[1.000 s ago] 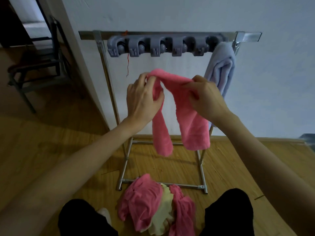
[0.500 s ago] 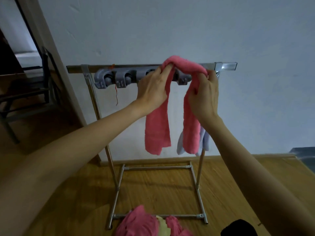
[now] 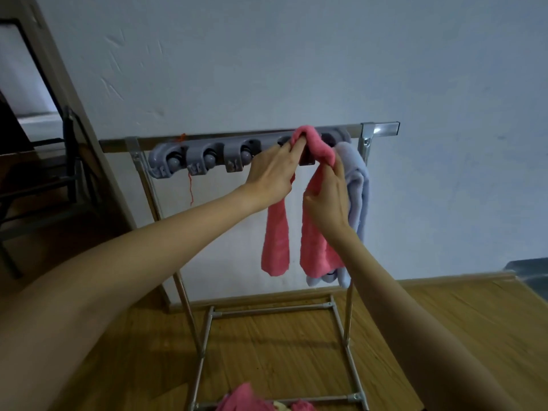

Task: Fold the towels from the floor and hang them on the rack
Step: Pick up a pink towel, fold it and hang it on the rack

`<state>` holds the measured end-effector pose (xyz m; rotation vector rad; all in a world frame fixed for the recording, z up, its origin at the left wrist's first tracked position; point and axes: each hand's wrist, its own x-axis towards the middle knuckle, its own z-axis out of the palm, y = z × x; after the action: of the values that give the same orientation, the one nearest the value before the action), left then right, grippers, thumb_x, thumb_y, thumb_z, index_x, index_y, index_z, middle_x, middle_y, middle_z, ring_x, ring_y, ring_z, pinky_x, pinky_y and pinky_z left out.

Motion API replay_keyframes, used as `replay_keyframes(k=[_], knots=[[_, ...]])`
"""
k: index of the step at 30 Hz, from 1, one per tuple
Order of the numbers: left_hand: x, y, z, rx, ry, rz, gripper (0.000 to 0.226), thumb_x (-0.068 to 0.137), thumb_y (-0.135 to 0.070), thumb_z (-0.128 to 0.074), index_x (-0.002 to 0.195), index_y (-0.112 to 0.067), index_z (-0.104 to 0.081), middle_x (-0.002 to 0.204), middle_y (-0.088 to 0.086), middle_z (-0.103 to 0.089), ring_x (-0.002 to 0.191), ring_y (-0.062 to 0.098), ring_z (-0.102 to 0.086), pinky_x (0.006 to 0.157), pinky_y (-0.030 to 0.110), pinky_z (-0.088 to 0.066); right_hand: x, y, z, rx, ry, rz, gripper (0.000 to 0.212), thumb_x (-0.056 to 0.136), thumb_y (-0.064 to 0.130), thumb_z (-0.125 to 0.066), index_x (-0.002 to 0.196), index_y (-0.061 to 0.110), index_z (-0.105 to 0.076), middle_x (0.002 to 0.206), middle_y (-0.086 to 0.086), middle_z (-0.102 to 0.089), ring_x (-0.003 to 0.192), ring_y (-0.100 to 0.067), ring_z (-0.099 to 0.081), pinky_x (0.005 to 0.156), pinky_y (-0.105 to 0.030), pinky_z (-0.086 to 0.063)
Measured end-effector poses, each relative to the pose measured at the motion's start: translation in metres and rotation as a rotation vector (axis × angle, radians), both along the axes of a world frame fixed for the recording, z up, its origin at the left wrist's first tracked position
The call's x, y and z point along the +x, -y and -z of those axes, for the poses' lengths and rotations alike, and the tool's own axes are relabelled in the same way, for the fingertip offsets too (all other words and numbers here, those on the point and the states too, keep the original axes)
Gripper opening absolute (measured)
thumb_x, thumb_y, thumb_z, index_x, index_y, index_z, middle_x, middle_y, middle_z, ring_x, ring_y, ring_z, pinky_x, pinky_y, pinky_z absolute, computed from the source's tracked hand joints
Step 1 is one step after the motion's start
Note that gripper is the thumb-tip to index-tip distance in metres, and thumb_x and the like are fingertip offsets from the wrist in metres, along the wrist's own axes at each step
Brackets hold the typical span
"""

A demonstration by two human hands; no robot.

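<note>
At 9 o'clock: dark chair frame (image 3: pixel 59 161) in a doorway, well apart from the work area. Metal rack (image 3: pixel 166 221) stands against the white wall (image 3: pixel 296 54) on the wood floor (image 3: pixel 444 336); grey clip strip (image 3: pixel 204 158) runs under the top bar, three clips at its left end bare, a red thread (image 3: pixel 191 185) dangling below the second. Left hand (image 3: pixel 272 176) near centre, slightly toward 12 o'clock: fingers straight, tips pushing the fold of the pink towel (image 3: pixel 275 241) up into a clip right of the bare ones; no curl around the cloth. Pink towel draped over that spot, two tails hanging down, left tail free, right tail behind the right hand. Right hand (image 3: pixel 329 197) just right of the left: fingers and thumb curled, pinching the towel's right tail right below the fold. Lavender towel (image 3: pixel 357 191) hangs from the right end of the strip, touching the pink one's right side. At 6 o'clock, bottom edge: pile of pink and cream towels (image 3: pixel 249 400) on the floor at the rack's base rail, partly cut off.
</note>
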<state>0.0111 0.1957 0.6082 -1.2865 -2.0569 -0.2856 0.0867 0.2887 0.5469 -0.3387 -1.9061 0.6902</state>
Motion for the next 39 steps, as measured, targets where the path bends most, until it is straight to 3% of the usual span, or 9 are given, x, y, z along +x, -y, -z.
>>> replay_keyframes(k=[4,8,10,18,22,27,33,36,39], knots=[[0.001,0.001,0.005,-0.08,-0.024,-0.007,0.072,0.08,-0.001,-0.058,0.144,-0.014,-0.028,0.113,0.01,-0.06,0.093,0.031,-0.059,0.054,0.035,-0.037,-0.006,-0.011,0.022,0.058,0.043,0.029,0.058,0.077,-0.014,-0.045,0.134,-0.001,-0.044,0.145,-0.012,-0.038,0.132,-0.024,-0.04,0.082,0.003,-0.034],[0.003,0.0,0.014,-0.159,-0.033,-0.024,0.068,0.079,0.003,-0.057,0.14,-0.013,-0.031,0.111,0.011,-0.059,0.093,0.032,-0.058,0.057,0.036,-0.041,-0.001,-0.018,0.039,0.043,0.119,0.018,0.059,0.074,-0.016,-0.045,0.131,-0.003,-0.048,0.142,-0.017,-0.041,0.128,-0.031,-0.041,0.102,-0.026,-0.041],[0.003,0.001,0.02,-0.171,-0.018,-0.017,0.07,0.078,0.006,-0.056,0.141,-0.011,-0.031,0.112,0.012,-0.058,0.091,0.032,-0.057,0.06,0.04,-0.048,0.001,-0.02,0.046,0.06,0.136,0.003,0.061,0.074,-0.016,-0.045,0.133,-0.002,-0.047,0.143,-0.017,-0.042,0.134,-0.029,-0.035,0.112,-0.022,-0.029],[-0.003,0.005,0.054,-0.146,-0.039,0.0,0.077,0.079,0.008,-0.056,0.147,-0.014,-0.027,0.139,0.014,-0.043,0.096,0.032,-0.053,0.059,0.038,-0.045,0.011,-0.029,0.062,0.111,0.153,-0.075,0.031,0.085,-0.006,-0.049,0.113,-0.001,-0.06,0.126,-0.017,-0.052,0.116,-0.028,-0.049,0.097,-0.027,-0.04],[-0.006,0.002,0.072,-0.003,0.041,0.11,0.066,0.082,0.003,-0.055,0.143,-0.016,-0.037,0.147,0.01,-0.039,0.105,0.029,-0.056,0.067,0.038,-0.055,0.016,-0.031,0.068,0.147,0.148,-0.101,0.022,0.083,-0.004,-0.053,0.104,-0.003,-0.061,0.122,-0.018,-0.052,0.104,-0.027,-0.053,0.083,-0.03,-0.047],[-0.002,0.017,0.118,0.239,0.215,0.291,0.052,0.086,-0.01,-0.058,0.134,-0.015,-0.037,0.13,0.008,-0.049,0.081,0.014,-0.06,0.055,0.024,-0.053,0.025,-0.026,0.082,0.095,0.186,-0.113,0.047,0.088,0.006,-0.054,0.134,0.009,-0.048,0.144,-0.012,-0.037,0.119,-0.026,-0.05,0.086,-0.026,-0.044],[-0.002,0.02,0.202,0.238,0.589,0.048,0.076,0.077,-0.038,-0.073,0.135,-0.008,-0.036,0.128,0.003,-0.05,0.091,0.013,-0.058,0.066,0.03,-0.053,0.026,-0.023,0.119,-0.04,0.16,-0.116,0.069,0.095,0.017,-0.051,0.15,0.031,-0.012,0.147,0.002,-0.036,0.105,0.001,-0.051,0.079,-0.023,-0.049],[-0.002,0.008,0.235,0.194,0.726,-0.039,0.081,0.076,-0.046,-0.073,0.137,-0.007,-0.037,0.132,0.006,-0.049,0.106,0.019,-0.058,0.075,0.027,-0.047,0.02,-0.023,0.141,-0.163,0.147,-0.027,0.059,0.091,0.024,-0.057,0.141,0.019,-0.026,0.125,0.004,-0.057,0.095,-0.006,-0.061,0.076,-0.031,-0.054],[-0.001,-0.006,0.255,0.228,0.805,-0.1,0.073,0.077,-0.052,-0.069,0.132,-0.009,-0.045,0.125,0.005,-0.056,0.103,0.021,-0.061,0.076,0.033,-0.053,0.015,-0.02,0.156,-0.191,0.171,0.074,0.036,0.089,0.026,-0.06,0.118,0.008,-0.047,0.108,-0.002,-0.058,0.079,-0.011,-0.056,0.07,-0.033,-0.051]])
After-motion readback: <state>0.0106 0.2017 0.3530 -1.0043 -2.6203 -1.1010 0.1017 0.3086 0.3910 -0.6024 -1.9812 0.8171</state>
